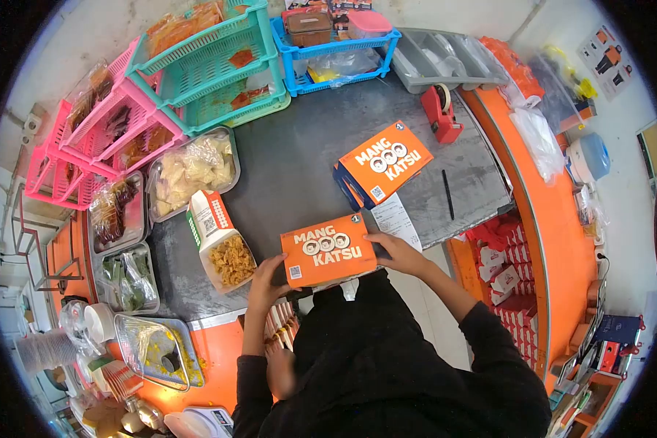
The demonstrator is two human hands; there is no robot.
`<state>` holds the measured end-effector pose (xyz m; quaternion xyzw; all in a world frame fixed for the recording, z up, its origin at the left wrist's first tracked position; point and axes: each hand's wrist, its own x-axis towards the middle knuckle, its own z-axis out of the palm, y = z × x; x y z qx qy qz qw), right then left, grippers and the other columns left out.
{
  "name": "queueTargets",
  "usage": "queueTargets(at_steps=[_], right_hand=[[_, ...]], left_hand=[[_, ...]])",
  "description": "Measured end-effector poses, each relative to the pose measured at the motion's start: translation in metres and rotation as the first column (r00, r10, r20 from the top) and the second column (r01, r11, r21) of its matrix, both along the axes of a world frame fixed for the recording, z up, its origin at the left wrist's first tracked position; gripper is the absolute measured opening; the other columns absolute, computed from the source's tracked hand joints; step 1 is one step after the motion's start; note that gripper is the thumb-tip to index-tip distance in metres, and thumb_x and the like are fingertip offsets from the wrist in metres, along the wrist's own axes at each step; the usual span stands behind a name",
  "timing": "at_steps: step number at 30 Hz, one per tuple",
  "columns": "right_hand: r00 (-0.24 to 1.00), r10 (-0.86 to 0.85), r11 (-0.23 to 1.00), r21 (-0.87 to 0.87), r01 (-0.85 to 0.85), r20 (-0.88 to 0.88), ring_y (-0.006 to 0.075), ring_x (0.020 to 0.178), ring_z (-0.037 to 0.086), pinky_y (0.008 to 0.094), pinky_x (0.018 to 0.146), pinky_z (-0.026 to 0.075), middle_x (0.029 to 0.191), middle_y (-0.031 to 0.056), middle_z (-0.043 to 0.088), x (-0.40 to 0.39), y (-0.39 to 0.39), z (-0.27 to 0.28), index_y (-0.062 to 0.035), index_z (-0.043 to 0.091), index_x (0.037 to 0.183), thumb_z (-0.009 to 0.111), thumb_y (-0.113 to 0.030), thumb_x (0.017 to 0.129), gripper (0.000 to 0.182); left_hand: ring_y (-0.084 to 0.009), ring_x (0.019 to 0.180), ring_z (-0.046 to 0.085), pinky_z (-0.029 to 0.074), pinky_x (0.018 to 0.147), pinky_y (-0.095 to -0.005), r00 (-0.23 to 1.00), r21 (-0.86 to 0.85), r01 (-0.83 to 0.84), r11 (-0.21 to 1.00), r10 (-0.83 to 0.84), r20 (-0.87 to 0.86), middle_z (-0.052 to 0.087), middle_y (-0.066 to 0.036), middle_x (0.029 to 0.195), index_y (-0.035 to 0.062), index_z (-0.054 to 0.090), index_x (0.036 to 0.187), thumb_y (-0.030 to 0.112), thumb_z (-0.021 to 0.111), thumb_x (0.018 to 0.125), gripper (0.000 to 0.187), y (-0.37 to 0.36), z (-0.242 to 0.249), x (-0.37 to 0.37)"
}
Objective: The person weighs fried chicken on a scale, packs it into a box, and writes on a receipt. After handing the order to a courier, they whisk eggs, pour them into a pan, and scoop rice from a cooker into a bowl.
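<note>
Your box with the "MANG KATSU" lid (327, 252) is in front of you at the near edge of the counter (285, 168), lettering turned up. Your left hand (269, 281) grasps its left end and your right hand (398, 255) its right end; that two-ended hold probably keeps it level and its sides pressed in. Its underside is hidden, so you can't tell from this view whether it rests on the counter.

Just left of that box stands an open carton (210, 217), flap laid back, leaving the fried pieces (231, 261) exposed, perhaps to stay within reach. Just beyond the box's right end lies a printed slip (396, 223), likely put there to be read easily. Beyond and right of the box sits a second orange box (387, 159); farther right are a pen (448, 195) and a tape dispenser (441, 117), seemingly parked out of your hands' way.
</note>
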<state>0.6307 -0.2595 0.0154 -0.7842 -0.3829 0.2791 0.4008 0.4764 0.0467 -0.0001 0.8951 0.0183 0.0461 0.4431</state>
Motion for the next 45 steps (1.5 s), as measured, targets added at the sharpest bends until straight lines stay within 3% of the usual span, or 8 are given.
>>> queueTargets(at_steps=[7,11,23,25,29,35,44,45], right_hand=[[0.984,0.023,0.986,0.157,-0.051,0.178,0.0332,0.13,0.022,0.036,0.101,0.029,0.144,0.0198,0.005,-0.012,0.011,0.021,-0.0131,0.034,0.13,0.067,-0.014,0.074,0.065],[0.984,0.096,0.994,0.039,-0.103,0.151,0.0341,0.124,0.034,0.0349,0.094,0.038,0.143,0.0234,0.004,-0.013,0.021,0.031,-0.0163,0.037,0.131,0.065,-0.014,0.075,0.062],[0.941,0.044,0.998,0.029,-0.057,0.335,0.0295,0.126,0.033,0.0369,0.094,0.039,0.141,0.0127,0.025,-0.024,0.019,0.013,-0.0316,0.046,0.125,0.06,-0.022,0.079,0.049],[0.683,0.179,0.981,-0.178,-0.073,0.708,0.0242,0.124,0.036,0.0375,0.098,0.036,0.136,0.0091,0.035,-0.019,0.019,0.023,-0.03,0.044,0.126,0.058,-0.024,0.08,0.048],[0.694,0.242,0.963,-0.078,-0.259,0.678,0.0209,0.121,0.04,0.0373,0.101,0.033,0.132,0.0064,0.04,-0.011,0.018,-0.005,-0.0237,0.043,0.127,0.057,-0.024,0.081,0.048],[0.668,0.217,0.965,-0.053,-0.257,0.712,0.0189,0.122,0.04,0.0366,0.101,0.032,0.128,0.0055,0.045,0.005,0.045,-0.006,-0.0095,0.046,0.123,0.052,-0.018,0.082,0.042],[0.642,0.024,0.989,0.075,-0.127,0.767,0.0198,0.113,0.049,0.0341,0.096,0.038,0.12,0.0079,0.053,0.02,0.063,0.004,-0.0073,0.051,0.118,0.053,-0.018,0.08,0.04],[0.789,0.034,0.998,0.022,-0.059,0.613,0.0213,0.103,0.054,0.035,0.088,0.042,0.111,0.0077,0.057,0.019,0.06,0.026,-0.0063,0.052,0.115,0.054,-0.018,0.079,0.038]], left_hand=[[-0.0365,0.114,0.044,0.038,0.093,-0.0408,0.998,-0.102,-0.05,0.993,0.053,0.028,0.043,-0.02,0.127,0.0089,0.034,0.131,0.024,0.073,0.064,0.079,-0.026,0.005,-0.007],[-0.0404,0.115,0.042,0.034,0.095,-0.0441,0.99,-0.187,-0.135,0.973,0.141,0.015,0.042,-0.023,0.127,0.0063,0.037,0.129,0.04,0.065,0.072,0.072,-0.039,-0.002,-0.007],[-0.0398,0.109,0.044,0.035,0.092,-0.0444,0.985,-0.051,0.012,0.999,-0.003,0.173,0.048,-0.021,0.122,0.007,0.054,0.115,0.032,0.064,0.075,0.048,-0.028,-0.016,-0.001],[-0.0395,0.11,0.044,0.036,0.091,-0.0437,0.989,0.019,0.018,1.0,-0.021,0.149,0.046,-0.02,0.124,0.0074,0.054,0.116,0.032,0.064,0.074,0.05,-0.024,-0.017,-0.002],[-0.0366,0.113,0.045,0.039,0.091,-0.0421,0.977,0.378,-0.02,0.926,-0.062,0.203,0.041,-0.018,0.13,0.0111,0.051,0.119,0.032,0.066,0.072,0.053,-0.029,0.019,0.004],[-0.0235,0.114,0.048,0.041,0.091,-0.0384,0.944,0.492,0.129,0.861,-0.259,0.205,0.049,-0.011,0.124,0.0172,0.048,0.123,0.025,0.063,0.077,0.048,-0.053,0.011,0.046],[-0.0239,0.109,0.053,0.039,0.093,-0.0424,0.986,0.626,-0.077,0.776,-0.033,0.162,0.059,-0.01,0.109,0.0111,0.06,0.103,0.014,0.06,0.078,0.025,-0.079,0.017,0.065],[-0.0249,0.107,0.054,0.038,0.093,-0.0431,0.974,0.497,-0.175,0.85,0.077,0.211,0.06,-0.011,0.107,0.0089,0.062,0.096,0.011,0.061,0.077,0.019,-0.08,0.015,0.07]])
